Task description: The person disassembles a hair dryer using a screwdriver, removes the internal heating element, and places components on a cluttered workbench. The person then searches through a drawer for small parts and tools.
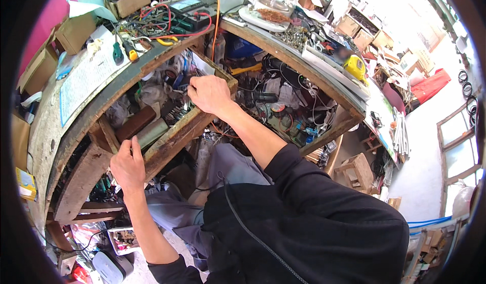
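A wooden drawer (174, 141) stands pulled out from under the workbench, over my lap. My left hand (127, 166) grips the left end of its front board, with fingers bent over the top edge. At the other end my right hand (208, 94) is closed over the board's right corner, its fingertips partly hidden. Inside the drawer lie a brown block-like box (136, 123), a grey-green box (152, 132), thin metal pieces (176, 113), clear plastic bags (152, 92) and other small parts.
A second drawer (326, 141), full of cables and parts, sits open at the right. On the bench lie a meter with red leads (187, 6), a green-handled screwdriver (117, 53), a paper sheet (91, 84) and a yellow tape measure (355, 69). A wooden stool (357, 172) stands at the right.
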### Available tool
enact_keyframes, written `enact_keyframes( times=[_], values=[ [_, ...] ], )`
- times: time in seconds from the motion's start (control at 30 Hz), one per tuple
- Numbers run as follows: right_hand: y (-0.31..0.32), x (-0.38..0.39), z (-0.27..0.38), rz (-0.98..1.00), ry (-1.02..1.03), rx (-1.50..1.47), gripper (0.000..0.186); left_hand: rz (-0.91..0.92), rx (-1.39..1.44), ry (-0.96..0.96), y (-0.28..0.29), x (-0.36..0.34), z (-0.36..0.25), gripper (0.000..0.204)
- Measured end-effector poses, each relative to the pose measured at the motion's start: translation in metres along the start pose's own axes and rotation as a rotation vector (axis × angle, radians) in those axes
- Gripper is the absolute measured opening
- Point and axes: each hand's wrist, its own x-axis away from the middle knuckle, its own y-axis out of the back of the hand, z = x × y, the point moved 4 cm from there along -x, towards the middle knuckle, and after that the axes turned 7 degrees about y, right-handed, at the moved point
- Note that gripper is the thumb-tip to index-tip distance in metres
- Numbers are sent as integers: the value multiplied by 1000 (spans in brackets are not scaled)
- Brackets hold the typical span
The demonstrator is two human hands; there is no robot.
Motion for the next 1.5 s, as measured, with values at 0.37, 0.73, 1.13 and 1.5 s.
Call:
enact_keyframes(
  times=[0.37,0.73,1.13,1.5],
  values=[
    [-3,0,0,-37,21,-5,28,-7,22,-3,0,1,2,32],
    [-1,0,2,-13,11,9,28,8,47,34,2,2,3,30],
    [-3,0,0,-23,-6,23,28,10,62,34,3,1,3,33],
    [-2,-1,1,14,-34,9,28,-7,59,15,2,2,3,35]
  ],
)
